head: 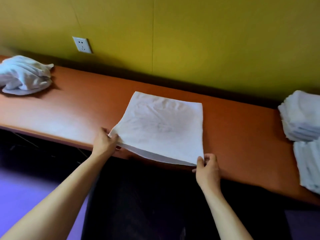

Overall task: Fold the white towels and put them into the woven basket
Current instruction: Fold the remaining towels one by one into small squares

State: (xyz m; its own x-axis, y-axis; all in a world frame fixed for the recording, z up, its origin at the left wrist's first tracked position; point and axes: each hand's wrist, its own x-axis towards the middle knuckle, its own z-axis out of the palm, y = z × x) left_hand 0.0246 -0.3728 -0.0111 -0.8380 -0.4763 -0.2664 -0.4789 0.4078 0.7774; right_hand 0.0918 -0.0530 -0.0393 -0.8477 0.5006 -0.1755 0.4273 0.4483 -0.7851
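A white towel (161, 125), folded into a flat rectangle, lies on the orange table (72, 104) with its near edge lifted slightly off the front edge. My left hand (104, 142) pinches the towel's near left corner. My right hand (207, 168) pinches its near right corner. A crumpled heap of unfolded white towels (24, 75) sits at the far left of the table. Stacks of folded white towels (303, 118) stand at the right edge. No woven basket is in view.
A yellow-green wall with a white power socket (82, 44) runs behind the table. Below the front edge are dark shadow and a purple floor (20, 191). Bare tabletop lies between the heap and the folded towel.
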